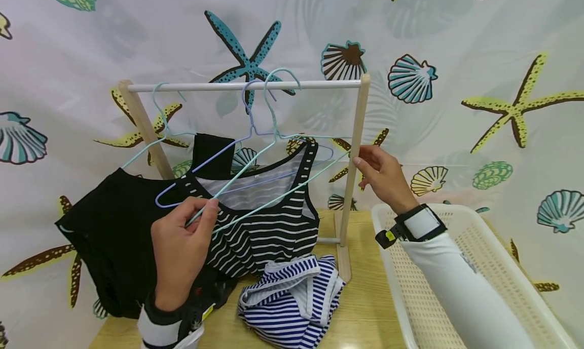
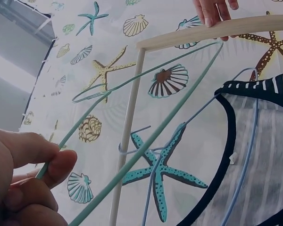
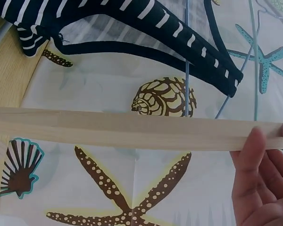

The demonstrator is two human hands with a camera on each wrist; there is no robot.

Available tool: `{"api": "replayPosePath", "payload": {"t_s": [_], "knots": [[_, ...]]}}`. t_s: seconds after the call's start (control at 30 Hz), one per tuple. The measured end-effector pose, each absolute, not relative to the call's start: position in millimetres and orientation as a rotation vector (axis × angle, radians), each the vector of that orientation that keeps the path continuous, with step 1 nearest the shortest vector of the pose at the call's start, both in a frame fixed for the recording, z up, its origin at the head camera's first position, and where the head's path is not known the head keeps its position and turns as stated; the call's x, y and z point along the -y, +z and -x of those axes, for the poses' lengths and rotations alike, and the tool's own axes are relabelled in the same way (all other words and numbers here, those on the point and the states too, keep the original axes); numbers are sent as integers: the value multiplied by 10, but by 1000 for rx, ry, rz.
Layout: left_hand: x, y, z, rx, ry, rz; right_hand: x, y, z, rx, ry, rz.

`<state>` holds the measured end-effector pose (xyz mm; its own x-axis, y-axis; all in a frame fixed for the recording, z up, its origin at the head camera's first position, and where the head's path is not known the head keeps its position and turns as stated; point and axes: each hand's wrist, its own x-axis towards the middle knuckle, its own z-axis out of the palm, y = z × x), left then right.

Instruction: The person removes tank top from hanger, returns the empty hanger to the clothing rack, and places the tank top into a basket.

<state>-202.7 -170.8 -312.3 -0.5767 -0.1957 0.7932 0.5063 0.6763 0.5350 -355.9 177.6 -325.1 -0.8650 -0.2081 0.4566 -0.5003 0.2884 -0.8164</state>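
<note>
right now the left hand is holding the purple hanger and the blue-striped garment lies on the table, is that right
Not quite: the left hand holds a mint-green hanger, as the head view shows. The blue-striped garment does lie on the table.

Your head view is bright and even, with slight glare on the bench [image 1: 369, 308] before the garment rack [image 1: 319, 84]; your dimmer left wrist view bows that rack's wooden post [image 2: 217, 31].

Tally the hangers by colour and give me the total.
Pale green hangers: 2 (one in the left hand, one in the black garment)
Blue-violet hanger: 1 (with the striped top on it)
Total: 3
</note>
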Motion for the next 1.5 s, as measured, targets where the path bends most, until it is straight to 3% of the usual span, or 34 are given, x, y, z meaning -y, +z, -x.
{"api": "replayPosePath", "payload": {"t_s": [0.43,1.5], "knots": [[1549,-3133,2233,1946,-992,296,-1653,-3124,3330,2295,1498,-658],[1192,-3065,2623,1995,-1036,342,-1697,-3012,3317,2347,1486,-646]]}}
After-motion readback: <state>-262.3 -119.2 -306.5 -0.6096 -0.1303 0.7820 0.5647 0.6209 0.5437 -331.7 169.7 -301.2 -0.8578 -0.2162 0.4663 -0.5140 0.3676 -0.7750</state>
